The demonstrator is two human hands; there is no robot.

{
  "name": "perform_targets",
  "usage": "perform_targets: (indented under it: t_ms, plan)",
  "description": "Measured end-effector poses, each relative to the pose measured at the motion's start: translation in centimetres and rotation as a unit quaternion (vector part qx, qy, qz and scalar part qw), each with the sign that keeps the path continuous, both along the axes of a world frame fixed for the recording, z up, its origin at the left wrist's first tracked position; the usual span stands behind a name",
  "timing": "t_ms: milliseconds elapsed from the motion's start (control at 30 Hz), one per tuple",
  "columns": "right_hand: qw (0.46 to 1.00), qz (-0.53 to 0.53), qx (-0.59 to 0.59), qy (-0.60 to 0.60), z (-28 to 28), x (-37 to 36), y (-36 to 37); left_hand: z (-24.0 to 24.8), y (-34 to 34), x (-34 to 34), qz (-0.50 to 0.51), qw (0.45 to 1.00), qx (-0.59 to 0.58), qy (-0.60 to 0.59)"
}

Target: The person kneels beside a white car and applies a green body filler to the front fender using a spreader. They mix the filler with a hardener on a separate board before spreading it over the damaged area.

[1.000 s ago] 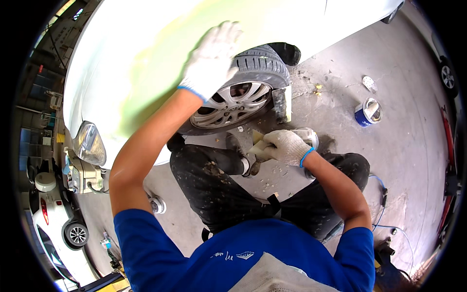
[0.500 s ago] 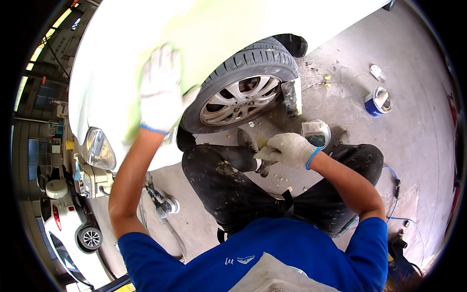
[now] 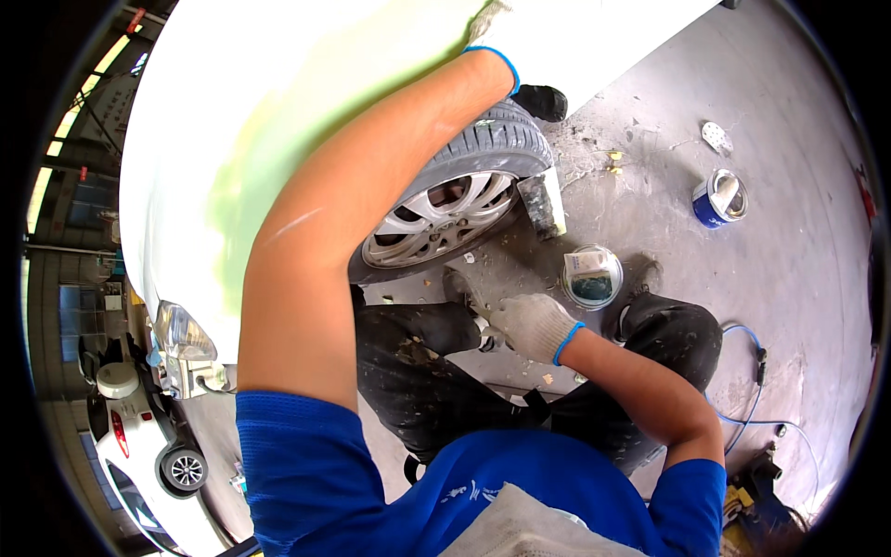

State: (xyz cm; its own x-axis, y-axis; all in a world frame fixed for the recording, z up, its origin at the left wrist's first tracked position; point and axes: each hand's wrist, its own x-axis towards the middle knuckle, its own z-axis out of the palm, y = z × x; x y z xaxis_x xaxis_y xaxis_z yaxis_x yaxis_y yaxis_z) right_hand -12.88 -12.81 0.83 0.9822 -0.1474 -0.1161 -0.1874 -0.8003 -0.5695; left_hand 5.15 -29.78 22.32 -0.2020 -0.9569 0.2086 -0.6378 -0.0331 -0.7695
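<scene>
Where the car's pale fender arches above the wheel, the gloved left hand reaches across, openness impossible to tell, and the gloved right hand, grip likewise unclear, is near a round tub.

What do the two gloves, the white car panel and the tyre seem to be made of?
Left glove and right glove: matte knitted fabric, likely cotton or a blend, judging by the right one's textured weave.
White car panel: probably painted metal, possibly plastic; it looks smooth and curved, but glare hides the gloss.
Tyre: almost certainly rubber, dull dark grey with moulded tread grooves.
</scene>
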Motion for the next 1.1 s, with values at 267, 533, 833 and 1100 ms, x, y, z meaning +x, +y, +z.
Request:
perform_targets:
  t_ms: [267,533,833,1100]
  plan:
    - [1.0,-0.011,-0.015,0.008,2.3,0.8,-2.6,2.5,4.8,3.1,0.002,0.999,-0.019,0.038]
    - [0.997,-0.064,-0.012,0.048,-2.3,0.2,-0.9,-0.2,23.2,11.1,-0.009,0.986,-0.105,0.13]
    - [0.996,-0.077,0.017,0.05,-2.7,-1.5,-0.7,-2.4,29.8,12.9,-0.004,0.979,-0.122,0.163]
    - [0.998,-0.051,-0.015,0.038,-3.9,-0.2,-0.9,-0.6,19.7,10.7,-0.005,0.981,-0.162,0.103]
